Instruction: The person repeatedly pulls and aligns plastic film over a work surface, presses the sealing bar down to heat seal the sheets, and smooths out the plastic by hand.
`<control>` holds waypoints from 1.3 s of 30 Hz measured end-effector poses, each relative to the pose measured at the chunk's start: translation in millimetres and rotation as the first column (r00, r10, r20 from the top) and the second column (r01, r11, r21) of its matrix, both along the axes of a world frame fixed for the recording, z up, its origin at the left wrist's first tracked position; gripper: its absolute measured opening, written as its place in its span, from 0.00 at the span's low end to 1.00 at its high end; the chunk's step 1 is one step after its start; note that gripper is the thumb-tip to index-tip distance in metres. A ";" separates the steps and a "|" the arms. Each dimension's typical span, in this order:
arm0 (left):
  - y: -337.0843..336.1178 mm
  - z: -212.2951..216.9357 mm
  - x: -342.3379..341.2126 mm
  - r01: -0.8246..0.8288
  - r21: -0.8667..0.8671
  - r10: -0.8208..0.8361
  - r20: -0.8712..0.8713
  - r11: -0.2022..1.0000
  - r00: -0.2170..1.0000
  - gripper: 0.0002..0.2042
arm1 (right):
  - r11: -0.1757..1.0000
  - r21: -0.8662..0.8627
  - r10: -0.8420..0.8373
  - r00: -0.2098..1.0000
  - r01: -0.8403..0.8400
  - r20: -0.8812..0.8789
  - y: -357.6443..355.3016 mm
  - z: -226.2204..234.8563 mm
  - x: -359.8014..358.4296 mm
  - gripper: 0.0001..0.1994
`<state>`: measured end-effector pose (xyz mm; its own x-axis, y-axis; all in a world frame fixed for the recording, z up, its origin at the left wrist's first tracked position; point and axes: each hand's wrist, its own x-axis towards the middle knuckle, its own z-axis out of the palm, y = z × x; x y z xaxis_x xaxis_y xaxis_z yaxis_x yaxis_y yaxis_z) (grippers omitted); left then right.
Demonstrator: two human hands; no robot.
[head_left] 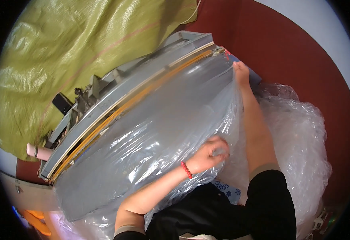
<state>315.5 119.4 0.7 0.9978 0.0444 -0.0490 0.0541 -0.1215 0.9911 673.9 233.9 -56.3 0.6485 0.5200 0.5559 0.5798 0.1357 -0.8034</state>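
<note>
A wide sheet of clear plastic film covers a grey table surface in front of me, wrinkled and shiny on the near side. At the far right corner my right hand is closed, pinching the edge of the film with the arm stretched out. My left hand, below a red beaded bracelet, hovers over or rests on the near right part of the film. Its fingers are loosely curled and slightly blurred, with a gap to the thumb and nothing visible between them.
Along the far side runs a grey metal frame with orange strips. A black phone-like thing and a pink cylinder are beside it. Yellow-green sheeting lies behind. Bunched plastic film piles up at my right.
</note>
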 end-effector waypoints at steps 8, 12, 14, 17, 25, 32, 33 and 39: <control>-28.0 14.4 -98.3 0.070 -0.070 -0.062 0.107 0.995 0.992 0.12 | 0.995 -0.059 0.079 0.997 -0.079 0.001 7.3 7.2 -19.4 0.08; -11.9 49.7 -252.3 -0.194 -0.179 0.233 0.227 0.964 0.946 0.11 | 0.992 -0.113 0.040 0.993 -0.052 -0.109 -2.6 8.6 -1.2 0.10; -36.2 38.7 -357.9 -0.614 -0.434 0.693 0.035 0.660 0.720 0.19 | 0.994 -0.109 0.039 0.998 -0.032 0.058 0.2 -3.2 19.5 0.10; -50.3 72.6 -472.9 -0.941 -0.202 0.941 -0.151 0.270 0.303 0.21 | 0.981 -0.156 0.108 0.993 -0.115 -0.053 9.2 -14.7 35.5 0.11; -12.4 160.4 -503.1 -0.037 0.566 0.548 0.811 -0.824 0.202 0.09 | 0.979 -0.175 0.106 0.994 -0.106 -0.013 11.5 -26.4 59.0 0.11; 23.0 12.5 -473.9 -0.445 0.890 0.897 0.114 0.099 0.427 0.32 | 0.987 -0.151 0.057 0.998 -0.057 -0.003 22.2 -26.7 39.9 0.14; 30.6 3.2 -481.8 -0.365 0.930 0.928 0.092 0.050 0.361 0.32 | 0.985 -0.150 0.083 0.995 -0.089 -0.047 19.9 -26.9 43.3 0.14; 56.0 9.7 -474.6 -0.272 0.962 0.960 0.106 -0.032 0.261 0.27 | 0.988 -0.143 0.056 0.996 -0.065 -0.064 10.4 -25.4 54.2 0.14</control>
